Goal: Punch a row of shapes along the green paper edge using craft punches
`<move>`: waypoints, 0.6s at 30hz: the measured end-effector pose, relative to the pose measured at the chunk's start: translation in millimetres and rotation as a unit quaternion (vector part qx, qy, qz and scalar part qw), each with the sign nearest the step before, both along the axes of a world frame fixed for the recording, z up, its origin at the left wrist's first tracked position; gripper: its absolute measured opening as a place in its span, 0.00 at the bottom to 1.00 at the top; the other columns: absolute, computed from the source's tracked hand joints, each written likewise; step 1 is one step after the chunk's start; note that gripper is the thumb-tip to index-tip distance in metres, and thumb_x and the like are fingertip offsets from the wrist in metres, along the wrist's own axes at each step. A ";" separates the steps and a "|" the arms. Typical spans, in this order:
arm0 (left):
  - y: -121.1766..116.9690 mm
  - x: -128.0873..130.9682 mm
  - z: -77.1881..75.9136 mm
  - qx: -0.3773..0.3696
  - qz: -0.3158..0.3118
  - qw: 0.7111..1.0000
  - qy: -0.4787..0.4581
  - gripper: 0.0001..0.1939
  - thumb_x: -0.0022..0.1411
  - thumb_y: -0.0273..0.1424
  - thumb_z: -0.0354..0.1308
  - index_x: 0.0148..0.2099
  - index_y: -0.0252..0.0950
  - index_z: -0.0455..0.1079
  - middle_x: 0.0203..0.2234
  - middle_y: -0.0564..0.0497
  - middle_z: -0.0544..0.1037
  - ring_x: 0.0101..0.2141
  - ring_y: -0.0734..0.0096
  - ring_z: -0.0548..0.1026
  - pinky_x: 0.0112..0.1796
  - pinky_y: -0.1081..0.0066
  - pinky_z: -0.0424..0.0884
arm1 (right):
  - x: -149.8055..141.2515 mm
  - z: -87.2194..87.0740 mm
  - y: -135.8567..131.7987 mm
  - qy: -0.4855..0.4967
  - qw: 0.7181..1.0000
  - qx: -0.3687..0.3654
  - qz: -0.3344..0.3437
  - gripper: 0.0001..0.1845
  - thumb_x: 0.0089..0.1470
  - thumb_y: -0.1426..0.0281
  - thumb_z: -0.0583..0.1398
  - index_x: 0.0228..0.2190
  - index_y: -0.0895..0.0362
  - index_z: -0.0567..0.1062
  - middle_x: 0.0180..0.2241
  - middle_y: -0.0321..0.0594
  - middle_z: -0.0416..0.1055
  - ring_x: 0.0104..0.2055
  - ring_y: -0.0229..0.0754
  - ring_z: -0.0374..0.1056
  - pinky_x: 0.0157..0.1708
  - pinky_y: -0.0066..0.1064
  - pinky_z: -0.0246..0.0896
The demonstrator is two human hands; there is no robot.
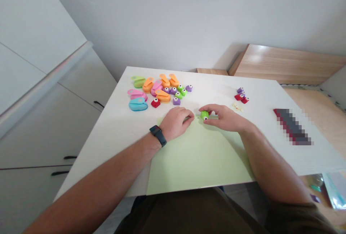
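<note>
A large pale green sheet of paper (200, 162) lies on the white table in front of me. My right hand (220, 117) grips a small green craft punch (204, 114) between thumb and fingers, just at the sheet's far edge. My left hand (178, 122), with a dark watch on its wrist, rests over the far left part of the sheet. Its thumb and fingertips are pinched together; whatever they hold, if anything, is hidden. Tiny green scraps (198, 118) lie between the two hands.
Large lever punches, such as a blue one (138, 104), and several small ones stand at the table's back left. A few red and purple small punches (241, 96) sit at the right, beside pale paper bits (238, 107). Further right lies a blurred dark object (293, 127).
</note>
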State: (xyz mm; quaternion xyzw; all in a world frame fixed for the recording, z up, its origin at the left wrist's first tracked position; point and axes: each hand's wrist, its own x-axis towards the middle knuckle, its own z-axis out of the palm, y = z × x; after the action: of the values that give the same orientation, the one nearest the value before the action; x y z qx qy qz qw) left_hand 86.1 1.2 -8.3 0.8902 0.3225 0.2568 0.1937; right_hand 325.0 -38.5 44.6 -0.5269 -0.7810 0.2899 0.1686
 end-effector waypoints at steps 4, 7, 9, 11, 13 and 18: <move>-0.4 -0.2 1.5 -0.001 -0.002 1.000 0.001 0.08 0.67 0.31 0.55 0.40 0.36 0.75 0.33 0.48 0.78 0.37 0.64 0.74 0.42 0.64 0.67 | -1.3 1.6 -1.1 -0.023 0.999 -0.003 0.023 0.24 0.54 0.65 0.63 0.54 0.51 0.73 0.49 0.38 0.75 0.45 0.43 0.70 0.49 0.36 0.64; -0.7 -0.2 2.3 0.004 -0.003 1.000 0.004 0.08 0.67 0.31 0.54 0.40 0.36 0.75 0.32 0.49 0.78 0.37 0.64 0.74 0.42 0.64 0.67 | -3.1 3.8 -2.1 -0.038 0.999 -0.007 0.036 0.24 0.55 0.65 0.63 0.54 0.52 0.73 0.49 0.39 0.75 0.45 0.43 0.70 0.50 0.37 0.64; -0.9 -0.1 2.4 0.007 -0.004 1.000 0.007 0.08 0.67 0.32 0.54 0.40 0.37 0.75 0.32 0.49 0.78 0.37 0.64 0.74 0.42 0.64 0.67 | -4.1 4.8 -2.6 -0.044 0.998 -0.007 0.036 0.24 0.55 0.64 0.63 0.54 0.52 0.73 0.49 0.40 0.75 0.45 0.43 0.71 0.50 0.37 0.65; -1.1 0.0 2.2 0.010 -0.004 1.000 0.010 0.08 0.67 0.31 0.54 0.40 0.37 0.75 0.32 0.49 0.78 0.37 0.64 0.74 0.42 0.64 0.67 | -5.1 4.6 -2.7 -0.047 0.998 -0.007 0.034 0.24 0.56 0.63 0.63 0.54 0.52 0.73 0.48 0.40 0.76 0.45 0.43 0.71 0.49 0.38 0.65; -1.2 0.1 1.9 0.012 -0.003 1.000 0.012 0.08 0.67 0.31 0.54 0.40 0.37 0.75 0.32 0.49 0.78 0.37 0.64 0.74 0.42 0.64 0.67 | -5.9 3.4 -2.5 -0.050 0.998 -0.004 0.031 0.24 0.56 0.63 0.63 0.54 0.52 0.72 0.48 0.41 0.76 0.45 0.44 0.72 0.49 0.38 0.65; -1.1 0.2 1.6 0.014 -0.009 1.000 0.016 0.08 0.67 0.31 0.54 0.40 0.37 0.75 0.33 0.49 0.78 0.38 0.64 0.74 0.43 0.64 0.67 | -7.9 0.5 -1.6 -0.067 0.997 0.005 0.034 0.21 0.55 0.63 0.63 0.51 0.54 0.74 0.47 0.42 0.76 0.46 0.44 0.72 0.49 0.37 0.66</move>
State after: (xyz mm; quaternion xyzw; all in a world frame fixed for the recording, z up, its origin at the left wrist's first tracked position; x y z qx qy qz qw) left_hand 86.3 0.1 -6.6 0.8998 0.3135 0.2456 0.1783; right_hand 317.1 -40.0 45.1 -0.5169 -0.8096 0.2560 0.1088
